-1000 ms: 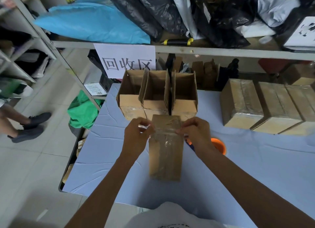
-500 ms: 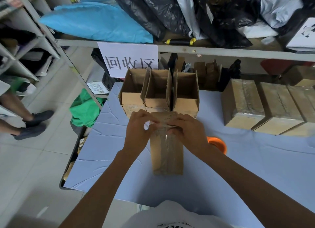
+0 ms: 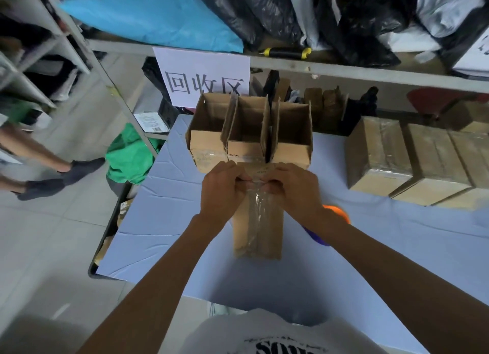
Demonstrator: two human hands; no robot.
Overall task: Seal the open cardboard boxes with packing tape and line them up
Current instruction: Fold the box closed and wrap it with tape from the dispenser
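Observation:
A narrow cardboard box (image 3: pixel 258 229) lies on the blue table (image 3: pixel 370 247) in front of me, with a strip of clear packing tape (image 3: pixel 258 208) running along its top. My left hand (image 3: pixel 221 192) and my right hand (image 3: pixel 296 192) meet at the box's far end, fingers curled and pinching the end of the tape there. Three open boxes (image 3: pixel 251 134) stand side by side just behind it. Three taped boxes (image 3: pixel 423 158) sit in a row at the right. An orange tape dispenser (image 3: pixel 337 212) peeks out from under my right wrist.
A white paper sign (image 3: pixel 203 75) hangs from the shelf behind the open boxes. Black and blue bags (image 3: pixel 304 12) and a yellow-black cutter (image 3: pixel 285 52) fill the shelf above. A green bundle (image 3: pixel 129 155) lies on the floor at left, near a person's feet (image 3: pixel 53 179).
Both hands have moved inward from the box's far corners and now meet at the middle of its far end. The box sits about where it was.

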